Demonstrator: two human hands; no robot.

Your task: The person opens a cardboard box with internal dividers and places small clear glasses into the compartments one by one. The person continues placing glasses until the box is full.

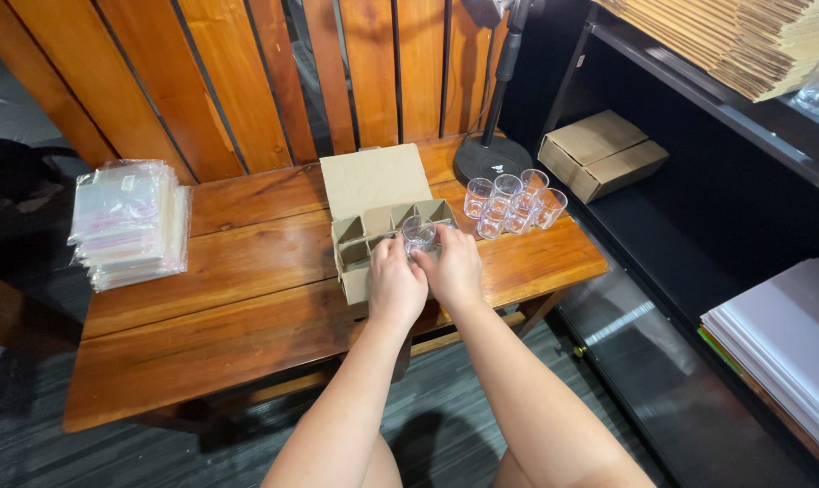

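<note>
Fingers (pixel 408 251) of left hand (pixel 396 285) and right hand (pixel 453 268) pinching one clear glass cup (pixel 418 232), held over divided cardboard box (pixel 373 203) on wooden worktop (pixel 247 289). Further glass cups (pixel 513 203) clustered just beside box, within reach. Stack of plastic bags (pixel 129 221) well apart, left.

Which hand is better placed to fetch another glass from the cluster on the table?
The right hand, probably. The loose glasses stand on its side of the divided box, so the left hand would have to cross over the box and the glass both hands hold.
</note>
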